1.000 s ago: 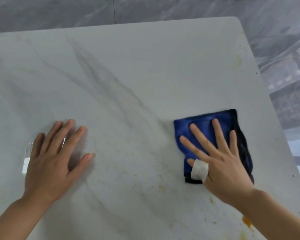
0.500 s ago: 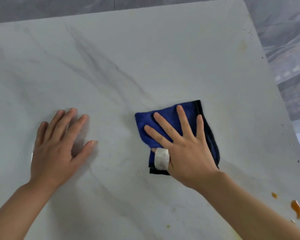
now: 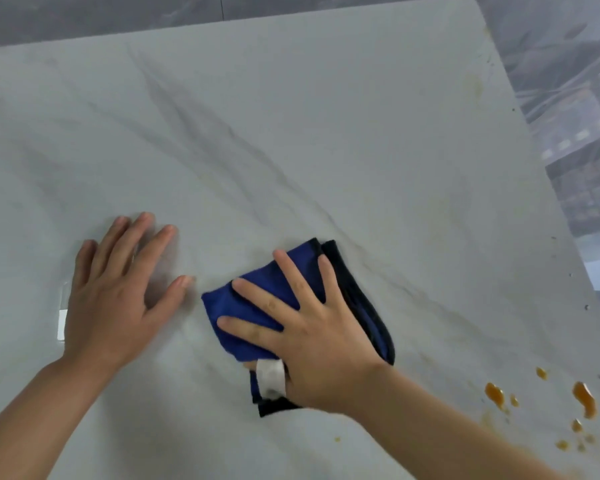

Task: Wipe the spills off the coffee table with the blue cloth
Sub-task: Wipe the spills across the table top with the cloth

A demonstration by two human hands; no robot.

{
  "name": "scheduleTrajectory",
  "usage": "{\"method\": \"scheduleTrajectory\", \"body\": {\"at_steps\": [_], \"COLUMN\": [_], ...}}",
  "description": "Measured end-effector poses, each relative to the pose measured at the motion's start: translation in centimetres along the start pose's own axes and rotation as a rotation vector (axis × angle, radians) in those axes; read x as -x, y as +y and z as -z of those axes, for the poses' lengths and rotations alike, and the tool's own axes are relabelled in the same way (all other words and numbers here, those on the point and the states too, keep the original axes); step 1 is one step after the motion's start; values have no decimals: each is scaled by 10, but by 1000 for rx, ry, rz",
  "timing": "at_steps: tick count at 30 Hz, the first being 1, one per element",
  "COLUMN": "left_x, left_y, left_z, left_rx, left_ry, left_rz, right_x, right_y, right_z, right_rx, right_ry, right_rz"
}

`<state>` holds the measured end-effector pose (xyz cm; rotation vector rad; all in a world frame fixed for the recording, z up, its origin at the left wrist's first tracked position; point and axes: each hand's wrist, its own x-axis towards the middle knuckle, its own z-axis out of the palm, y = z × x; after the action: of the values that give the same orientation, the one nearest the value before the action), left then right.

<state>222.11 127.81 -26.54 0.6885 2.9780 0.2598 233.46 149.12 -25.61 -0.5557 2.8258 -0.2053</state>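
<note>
The coffee table (image 3: 326, 116) is a broad slab of pale marble with grey veins, and most of what I can see of it looks clean, apart from a faint yellowish haze near the far right corner. So a good deal of the job appears done, but not all of it.

The right hand (image 3: 312, 337) lies flat on the blue cloth (image 3: 257, 306), fingers straight and spread wide, pressing it to the surface rather than gripping it; a white bandage (image 3: 271, 375) wraps the thumb. The cloth is folded, dark-edged, and sits near the middle of the table's near half, just beside the other hand.

The left hand (image 3: 115, 299) rests palm down on the bare marble, fingers splayed and holding nothing, as if bracing. A small clear object with a white label peeks out from under its outer edge; I cannot tell what it is.

What is left is plain enough: orange-brown spills (image 3: 584, 398) dot the near right corner, well apart from the cloth, with a few smaller specks around them and one tiny fleck nearer the front edge. I would say the cloth must cross to that corner before the table counts as wiped.
</note>
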Motion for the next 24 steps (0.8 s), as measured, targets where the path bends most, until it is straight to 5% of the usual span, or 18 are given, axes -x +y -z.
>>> {"method": "scheduleTrajectory", "body": {"at_steps": [9,18,24], "left_x": [-1,1,0], "left_y": [1,-5,-6], "left_z": [0,-6,-6], "left_rx": [27,33,51], "left_ry": [13,1,-3], "left_rz": [7,20,29], "right_x": [80,89,82], "right_y": [44,14,88], "right_z": [-2,-17,-1], "right_rx": [-4,5,-12], "right_ry": [95,80,65], "right_rz": [-483,-224,-549]}}
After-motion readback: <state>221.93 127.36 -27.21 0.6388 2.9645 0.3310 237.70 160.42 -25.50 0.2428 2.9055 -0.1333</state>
